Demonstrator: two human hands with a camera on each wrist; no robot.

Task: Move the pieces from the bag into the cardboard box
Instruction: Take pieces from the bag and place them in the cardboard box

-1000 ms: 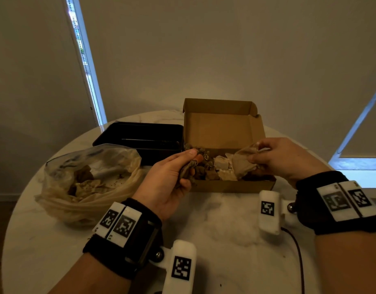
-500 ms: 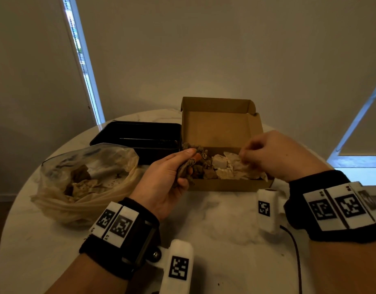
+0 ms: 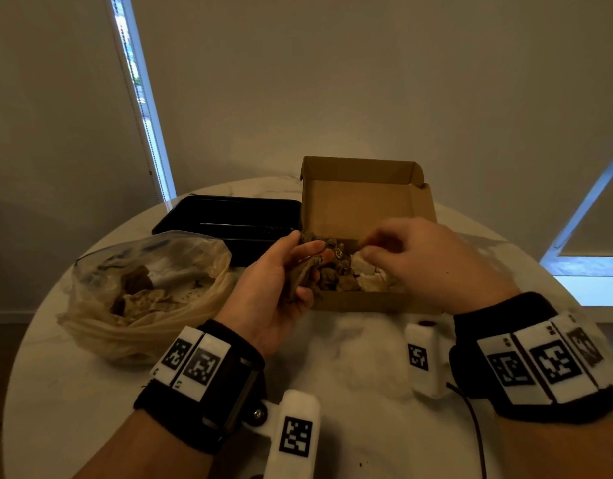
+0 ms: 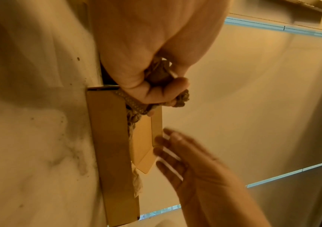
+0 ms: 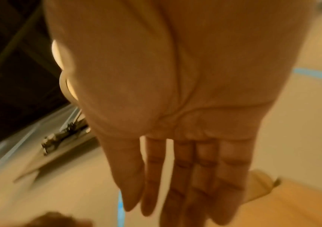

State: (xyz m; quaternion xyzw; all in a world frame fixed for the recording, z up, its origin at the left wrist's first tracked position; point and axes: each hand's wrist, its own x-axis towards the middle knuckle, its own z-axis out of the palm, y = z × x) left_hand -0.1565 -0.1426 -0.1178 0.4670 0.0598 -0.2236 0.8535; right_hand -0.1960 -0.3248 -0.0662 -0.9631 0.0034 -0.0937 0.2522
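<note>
**Left hand holds pieces at the box; right hand flat above it**

The cardboard box (image 3: 364, 216) sits open on the round white table (image 3: 350, 357), its lid standing up at the back. Inside lie pieces (image 3: 346, 281): brown, crumpled scraps toward the left and paler, cream-coloured ones toward the right, heaped against the front wall. The clear plastic bag (image 3: 149, 285) lies to the left of the box, mouth open, with more tan and brown scraps (image 3: 139, 295) piled at its bottom. Behind the bag and just left of the box is a black tray (image 3: 229, 219); what it holds cannot be made out.

The left hand (image 3: 281, 288) is at the box's front left corner, fingers and thumb curled round a bunch of pieces (image 3: 307, 271). In the left wrist view this bunch (image 4: 160, 73) is brownish and rough, with a patterned strip trailing over the box edge (image 4: 107, 145).

The right hand (image 3: 429, 261) is above the right half of the box. In the right wrist view its fingers (image 5: 185, 176) are straight and close together, holding nothing; the picture is blurred.
</note>
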